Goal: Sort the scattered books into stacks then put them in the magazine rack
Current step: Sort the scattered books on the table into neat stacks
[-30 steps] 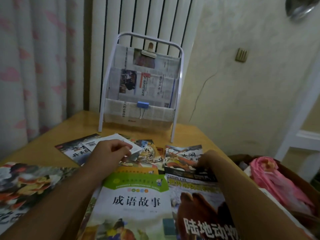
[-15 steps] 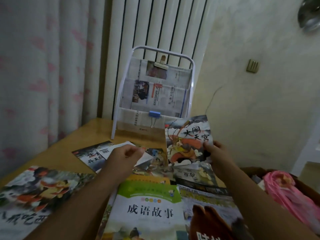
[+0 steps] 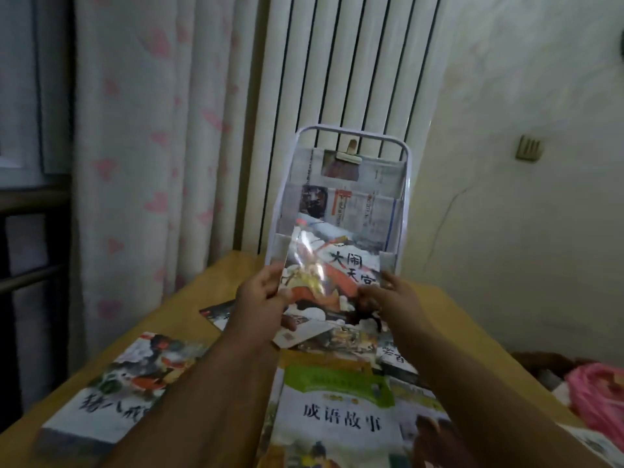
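Now both hands on picture book (image 3: 332,278), lifted mid-frame before rack (image 3: 341,197) | L hand (image 3: 260,293) grips left edge | R hand (image 3: 385,297) pinches right edge

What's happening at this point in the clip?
A person is holding a thin picture book up with both hands, the left hand on its left edge and the right hand on its right, in front of the white magazine rack, which is lined with newspaper. It is not in a pocket yet. Other books lie scattered on the wooden table, among them a green-topped book nearest the camera.
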